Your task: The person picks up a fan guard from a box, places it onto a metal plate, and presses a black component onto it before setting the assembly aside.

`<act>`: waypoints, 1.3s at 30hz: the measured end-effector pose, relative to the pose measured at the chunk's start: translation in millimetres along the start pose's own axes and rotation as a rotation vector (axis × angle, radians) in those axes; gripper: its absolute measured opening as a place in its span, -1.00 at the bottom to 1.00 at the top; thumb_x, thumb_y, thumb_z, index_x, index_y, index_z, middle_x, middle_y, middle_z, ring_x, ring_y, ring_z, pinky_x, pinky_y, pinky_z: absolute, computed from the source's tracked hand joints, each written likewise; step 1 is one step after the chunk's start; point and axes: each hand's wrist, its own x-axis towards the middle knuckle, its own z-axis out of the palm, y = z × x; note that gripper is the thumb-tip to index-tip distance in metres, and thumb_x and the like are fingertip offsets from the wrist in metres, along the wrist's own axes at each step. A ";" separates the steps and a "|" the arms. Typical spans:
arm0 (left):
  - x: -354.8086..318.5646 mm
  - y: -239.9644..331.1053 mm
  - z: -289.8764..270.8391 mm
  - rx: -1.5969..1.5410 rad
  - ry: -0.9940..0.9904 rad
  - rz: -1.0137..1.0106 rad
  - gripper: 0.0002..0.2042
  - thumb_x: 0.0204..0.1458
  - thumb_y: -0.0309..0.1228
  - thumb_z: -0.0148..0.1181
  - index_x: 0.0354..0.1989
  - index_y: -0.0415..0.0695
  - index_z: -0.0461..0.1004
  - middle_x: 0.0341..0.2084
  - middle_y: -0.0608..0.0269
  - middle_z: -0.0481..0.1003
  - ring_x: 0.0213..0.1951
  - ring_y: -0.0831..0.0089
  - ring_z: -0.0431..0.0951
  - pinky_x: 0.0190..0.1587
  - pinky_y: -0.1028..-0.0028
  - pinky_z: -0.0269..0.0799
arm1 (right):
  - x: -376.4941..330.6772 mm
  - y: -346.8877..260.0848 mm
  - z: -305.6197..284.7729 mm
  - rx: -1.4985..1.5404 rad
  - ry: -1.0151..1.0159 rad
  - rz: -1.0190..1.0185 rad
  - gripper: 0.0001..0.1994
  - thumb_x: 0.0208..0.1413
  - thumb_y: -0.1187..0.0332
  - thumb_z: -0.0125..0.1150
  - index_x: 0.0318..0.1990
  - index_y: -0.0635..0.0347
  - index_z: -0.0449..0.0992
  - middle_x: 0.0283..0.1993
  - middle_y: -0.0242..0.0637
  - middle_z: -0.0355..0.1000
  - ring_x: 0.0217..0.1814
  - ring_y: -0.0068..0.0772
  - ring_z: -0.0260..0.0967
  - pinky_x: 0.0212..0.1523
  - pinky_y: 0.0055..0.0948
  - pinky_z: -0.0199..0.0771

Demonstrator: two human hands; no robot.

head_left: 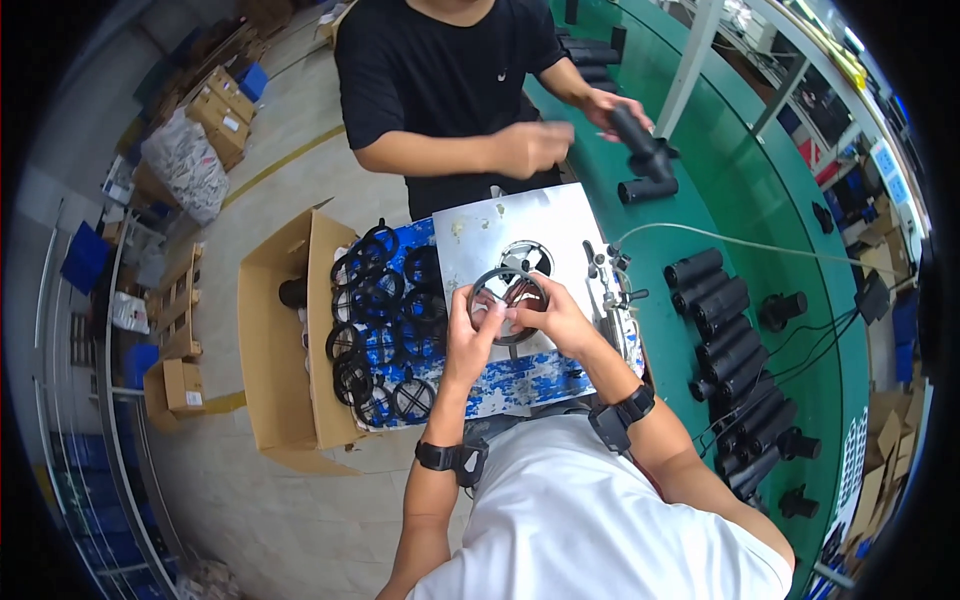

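Observation:
Over a blue, paint-worn work surface [515,385], I hold a black ring [508,270] with thin inner spokes. My left hand [470,328] grips its left side and my right hand [562,318] its right, both thumbs meeting near the ring's middle. Exactly what the thumbs press on is too small to make out. Just beyond the ring lies a shiny metal plate [470,232] with a round, dark spoked fixture [527,258] in it. To the left, several similar black rings [378,290] lie heaped on the blue surface. Metal clamps [605,265] sit at the plate's right edge.
An open cardboard box [275,360] stands left of the work surface. Across from me, a person in a black shirt [450,80] holds a black tubular part [640,140]. Several black cylinders [720,330] and cables [815,350] lie on the green bench [690,220] at right.

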 end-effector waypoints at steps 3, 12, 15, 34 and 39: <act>12.8 -1.1 5.0 -0.014 -0.068 0.041 -0.64 0.08 -0.52 0.17 0.01 -0.25 0.22 -0.27 0.30 0.39 -0.33 0.63 0.45 -0.25 0.60 0.42 | 1.1 1.8 0.3 0.102 0.013 0.015 -0.73 -0.03 0.54 0.27 -0.15 0.29 0.40 -0.34 -0.38 0.44 -0.37 -0.62 0.39 -0.36 -0.57 0.45; 71.5 -39.8 5.4 0.571 -0.216 0.040 -0.50 -0.19 -0.40 0.33 -0.02 -0.19 0.34 -0.43 0.02 0.54 -0.35 0.22 0.60 -0.31 0.34 0.49 | 18.6 58.8 -8.7 -0.299 0.548 -0.122 -0.55 -0.11 0.49 0.22 0.01 0.29 0.32 -0.51 -0.38 0.35 -0.50 -0.57 0.31 -0.44 -0.54 0.36; 85.9 -49.6 2.5 0.618 -0.262 -0.086 -0.53 -0.17 -0.38 0.30 -0.02 -0.15 0.36 -0.47 0.03 0.55 -0.37 0.17 0.61 -0.29 0.30 0.49 | 28.3 62.0 -15.7 -0.468 0.595 -0.128 -0.53 -0.12 0.44 0.21 0.04 0.24 0.33 -0.54 -0.28 0.38 -0.53 -0.44 0.37 -0.43 -0.45 0.41; 75.9 -84.1 17.6 1.212 -0.109 0.277 -0.31 0.08 -0.10 0.09 0.28 -0.28 0.07 0.32 0.01 0.09 0.38 0.03 -0.04 0.34 -0.03 -0.24 | 56.8 74.3 -50.1 -1.295 0.818 -0.395 -0.62 0.11 0.36 0.07 0.11 0.16 0.41 0.21 -0.09 0.27 0.28 0.11 0.13 0.26 -0.16 0.15; 68.5 -80.5 8.0 1.264 -0.059 0.232 -0.11 -0.04 0.09 0.16 0.30 -0.33 0.01 0.33 -0.06 0.04 0.38 0.05 -0.06 0.35 0.00 -0.25 | -25.8 -2.9 -3.1 -0.930 0.390 -0.468 -0.62 0.04 0.35 0.14 0.04 0.26 0.43 0.07 -0.02 0.39 0.13 -0.02 0.35 0.17 -0.27 0.29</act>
